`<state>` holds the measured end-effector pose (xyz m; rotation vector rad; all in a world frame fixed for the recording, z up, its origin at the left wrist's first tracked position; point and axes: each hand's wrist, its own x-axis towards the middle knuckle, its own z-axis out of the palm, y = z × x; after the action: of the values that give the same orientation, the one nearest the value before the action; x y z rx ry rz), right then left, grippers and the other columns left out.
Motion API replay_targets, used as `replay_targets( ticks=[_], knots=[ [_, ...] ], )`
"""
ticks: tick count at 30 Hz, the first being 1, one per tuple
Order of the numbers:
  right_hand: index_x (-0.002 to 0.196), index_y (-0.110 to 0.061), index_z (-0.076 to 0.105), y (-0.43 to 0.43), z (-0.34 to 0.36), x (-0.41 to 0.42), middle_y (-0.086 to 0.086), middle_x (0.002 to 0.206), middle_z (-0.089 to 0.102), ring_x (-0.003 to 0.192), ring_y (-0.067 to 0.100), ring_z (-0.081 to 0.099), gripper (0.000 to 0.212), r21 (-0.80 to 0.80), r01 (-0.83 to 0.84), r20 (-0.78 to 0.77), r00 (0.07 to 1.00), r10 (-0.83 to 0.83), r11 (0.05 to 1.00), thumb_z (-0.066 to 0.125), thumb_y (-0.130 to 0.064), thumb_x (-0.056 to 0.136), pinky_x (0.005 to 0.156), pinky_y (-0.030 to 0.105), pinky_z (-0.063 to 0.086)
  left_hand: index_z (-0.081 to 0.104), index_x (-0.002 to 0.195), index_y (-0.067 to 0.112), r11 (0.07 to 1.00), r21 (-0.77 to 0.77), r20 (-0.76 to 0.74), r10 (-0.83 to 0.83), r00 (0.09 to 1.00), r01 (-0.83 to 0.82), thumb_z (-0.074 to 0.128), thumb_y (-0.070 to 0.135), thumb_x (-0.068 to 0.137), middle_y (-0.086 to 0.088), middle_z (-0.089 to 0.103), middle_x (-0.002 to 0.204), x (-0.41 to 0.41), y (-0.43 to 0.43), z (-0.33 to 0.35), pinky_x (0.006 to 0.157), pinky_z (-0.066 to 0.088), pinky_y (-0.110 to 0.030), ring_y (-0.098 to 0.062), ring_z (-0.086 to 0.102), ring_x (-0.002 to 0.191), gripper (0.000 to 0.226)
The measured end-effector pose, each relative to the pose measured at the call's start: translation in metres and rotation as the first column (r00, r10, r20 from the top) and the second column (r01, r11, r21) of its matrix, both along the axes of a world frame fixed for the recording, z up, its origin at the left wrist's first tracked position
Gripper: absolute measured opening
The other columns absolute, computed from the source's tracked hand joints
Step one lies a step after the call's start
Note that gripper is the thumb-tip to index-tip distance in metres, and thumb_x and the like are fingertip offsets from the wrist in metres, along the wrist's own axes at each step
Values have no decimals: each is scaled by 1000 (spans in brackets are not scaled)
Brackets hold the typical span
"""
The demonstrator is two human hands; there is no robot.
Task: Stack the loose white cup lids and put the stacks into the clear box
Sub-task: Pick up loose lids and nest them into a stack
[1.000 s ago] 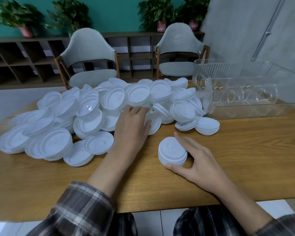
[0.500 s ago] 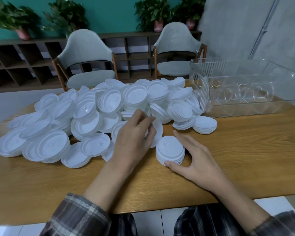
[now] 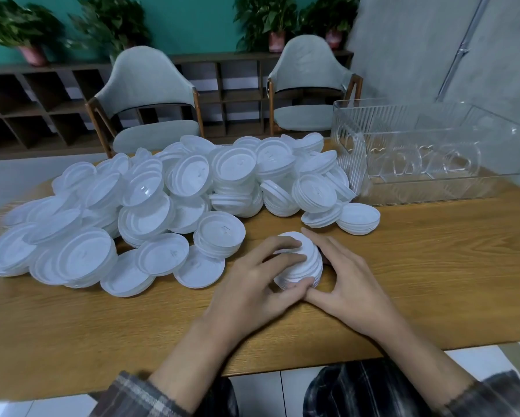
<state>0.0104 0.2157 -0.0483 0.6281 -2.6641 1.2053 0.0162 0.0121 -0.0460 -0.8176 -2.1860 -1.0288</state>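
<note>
A small stack of white cup lids [image 3: 305,260] lies on the wooden table [image 3: 433,266] in front of me. My left hand [image 3: 258,284] grips it from the left, fingers curled over its top and thumb at its near edge. My right hand [image 3: 352,284] cups the stack from the right, with its thumb touching the near edge beside my left thumb. A large heap of loose white lids [image 3: 168,200] spreads over the left and middle of the table. The clear box [image 3: 433,158] stands at the back right with no lids visible inside.
Two small piles of lids [image 3: 358,218] lie between the stack and the box. Two grey chairs [image 3: 153,109] stand behind the table, with a dark shelf unit and potted plants along the wall. Bare wood shows on the table's near and right parts.
My left hand left the heap and came right onto the small stack. My right hand closed in against the stack's right side.
</note>
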Motion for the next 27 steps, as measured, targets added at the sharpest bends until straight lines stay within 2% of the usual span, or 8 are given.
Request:
replay_targets(
  ticks=[3,7,11,13,16,21,27],
  knots=[
    [155,-34,43,0,1,1,-23,142,53,133,-6,50,83,-12,2,-12,1000,-2,1000,78,-51,82,110,18,41,80,108,12,997,69,53,29,998,-33,83,23,90,-1,67,126,0,-2,1,99,51,-26,-10,66,114,22],
    [155,-33,44,-1,3,1,-24,144,52,135,-6,48,85,-9,9,-14,1000,-9,1000,80,-56,82,111,16,39,75,123,21,988,109,250,82,965,-112,83,35,86,9,63,136,0,-5,5,107,44,-18,-3,60,127,40],
    [156,-31,44,-1,3,1,-24,144,53,136,-7,47,88,-14,4,-13,1000,-5,1000,78,-62,80,112,17,39,68,134,24,984,129,358,72,931,-125,88,31,83,17,67,132,1,-3,6,109,48,-27,0,59,128,54],
    [157,-34,41,-1,3,0,-26,145,52,137,-6,46,93,-21,-6,2,1000,6,1000,76,-67,78,112,17,38,67,135,25,974,174,399,63,915,-143,91,30,79,19,69,128,2,-3,8,107,50,-25,1,62,124,61],
    [160,-35,37,-1,2,-1,-25,146,51,138,-6,45,99,-28,-4,20,1000,5,1000,78,-66,75,112,14,36,66,135,27,968,191,421,67,905,-160,95,32,73,20,70,124,2,-2,10,104,50,-20,1,63,122,69],
    [159,-31,40,-1,3,0,-24,145,52,136,-10,44,100,-26,-20,12,1000,20,999,80,-62,73,109,6,31,66,134,30,980,128,410,89,908,-153,96,42,69,20,68,120,1,0,10,101,50,-20,1,62,120,73],
    [160,-30,38,-2,2,-1,-23,148,50,138,-11,42,99,5,-43,12,999,43,999,75,-65,77,111,7,30,64,134,32,986,69,412,108,905,-149,93,53,71,21,66,121,-1,0,8,104,51,-30,1,61,119,72]
  ],
)
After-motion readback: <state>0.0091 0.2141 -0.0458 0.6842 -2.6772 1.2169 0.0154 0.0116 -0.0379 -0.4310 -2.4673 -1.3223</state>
